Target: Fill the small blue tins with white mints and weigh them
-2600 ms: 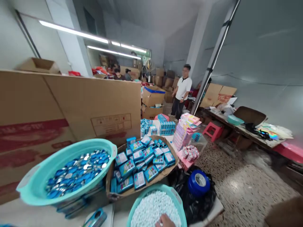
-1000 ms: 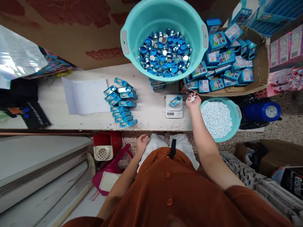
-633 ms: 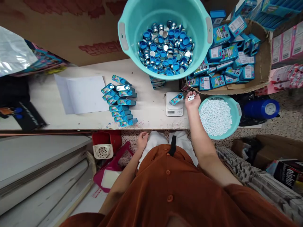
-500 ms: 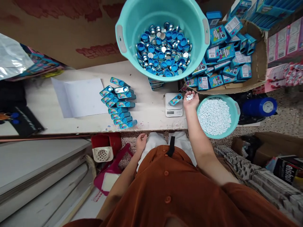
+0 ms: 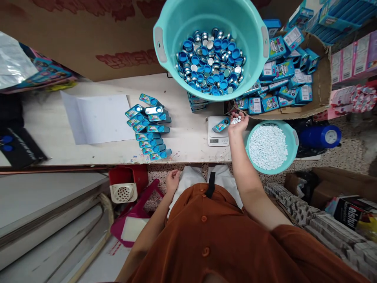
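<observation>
My right hand (image 5: 238,125) is palm up, its fingers curled around a small heap of white tablets (image 5: 236,119). Its fingertips are close to the dark round opening of a small blue tin (image 5: 221,125); whether they touch is too small to tell. That tin stands on a white digital scale (image 5: 218,142). To the right of my wrist is a teal basin (image 5: 295,147) full of white tablets (image 5: 266,147). My left hand (image 5: 172,181) hangs beside my thigh, below the table edge, with loosely bent fingers and nothing in it.
A large teal tub (image 5: 165,43) holds blue-and-silver caps. Behind the scale, a cardboard box (image 5: 322,78) holds many blue tins. Several capped-looking blue tins (image 5: 153,127) stand in rows left of the scale, beside a white paper sheet (image 5: 103,120). A red bin (image 5: 141,177) is below the table.
My right hand has tilted slightly toward the tin on the scale, fingertips nearer its opening. My left hand stays by my thigh. The whole view has shifted slightly.
</observation>
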The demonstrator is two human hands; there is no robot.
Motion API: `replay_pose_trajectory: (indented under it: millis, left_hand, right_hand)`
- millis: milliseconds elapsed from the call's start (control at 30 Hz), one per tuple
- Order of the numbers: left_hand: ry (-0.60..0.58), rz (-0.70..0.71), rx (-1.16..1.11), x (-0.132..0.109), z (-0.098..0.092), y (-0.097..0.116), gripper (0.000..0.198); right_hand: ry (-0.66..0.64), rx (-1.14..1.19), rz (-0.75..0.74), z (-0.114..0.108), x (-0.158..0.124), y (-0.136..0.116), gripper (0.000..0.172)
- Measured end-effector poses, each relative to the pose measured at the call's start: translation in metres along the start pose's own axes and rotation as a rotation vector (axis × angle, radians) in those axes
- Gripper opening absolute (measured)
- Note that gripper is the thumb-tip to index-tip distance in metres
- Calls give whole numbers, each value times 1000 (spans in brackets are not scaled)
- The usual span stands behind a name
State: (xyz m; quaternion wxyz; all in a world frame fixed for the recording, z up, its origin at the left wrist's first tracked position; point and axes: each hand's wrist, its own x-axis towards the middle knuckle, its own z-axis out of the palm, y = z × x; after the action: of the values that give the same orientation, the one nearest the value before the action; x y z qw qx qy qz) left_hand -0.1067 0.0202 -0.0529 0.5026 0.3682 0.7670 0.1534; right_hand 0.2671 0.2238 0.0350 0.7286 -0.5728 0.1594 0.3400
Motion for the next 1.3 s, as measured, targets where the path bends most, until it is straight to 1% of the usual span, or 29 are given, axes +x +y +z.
replay_pose_trajectory:
  millis: [200, 467, 600, 733, 933, 1133, 1300]
  left_hand:
    - [33, -57, -20, -4, -5, -2, 25]
    - [49, -83, -34, -6, -4, -2, 26]
    - [61, -87, -43, -6, -4, -4, 24]
    - [66, -86, -49, -6, -4, -7, 25]
    - [78, -87, -45, -7, -4, -11, 25]
    - [87, -100, -40, -5, -5, -13, 24]
    - [83, -105, -46, -6, -5, -13, 24]
  right_hand:
    - [13, -44, -64, 4, 3, 6, 44]
    - [46, -70, -92, 6, 4, 9, 49]
    - [3, -169, -156, 4, 9, 14, 52]
    - [19, -189, -216, 5, 8, 18, 50]
    - [53, -185, -209, 6, 4, 19, 46]
    - [-11, -182, -226, 4, -2, 19, 46]
    - [-9, -189, -274, 3, -7, 16, 46]
